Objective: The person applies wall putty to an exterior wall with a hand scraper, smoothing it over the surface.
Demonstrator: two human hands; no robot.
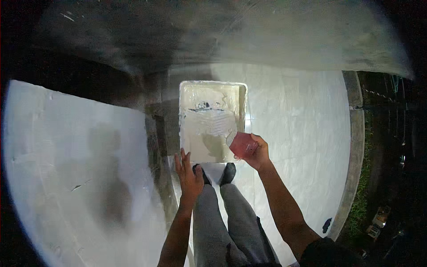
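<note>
A white rectangular paint tray (181,120) lies just beyond my feet, holding thick cream-coloured paint (204,124) with ridges showing through its middle. My right hand (259,153) is closed round a small red cup-like container (243,145), held over the tray's near right corner. Its left end is pale and appears tilted toward the paint; whether anything flows out is unclear. At the near left corner, my left hand (189,173) has its fingers spread, with fingertips at or close to the rim. Dark marks (204,107) show on the paint toward the far end.
Glossy white sheeting or tile (298,133) covers the floor to the right, ending at a concrete curb (356,133) with grass (359,204) beyond. A large pale panel or wall surface (66,147) rises at left. A grey wall (267,35) stands ahead. A small dark object (327,225) lies near the curb.
</note>
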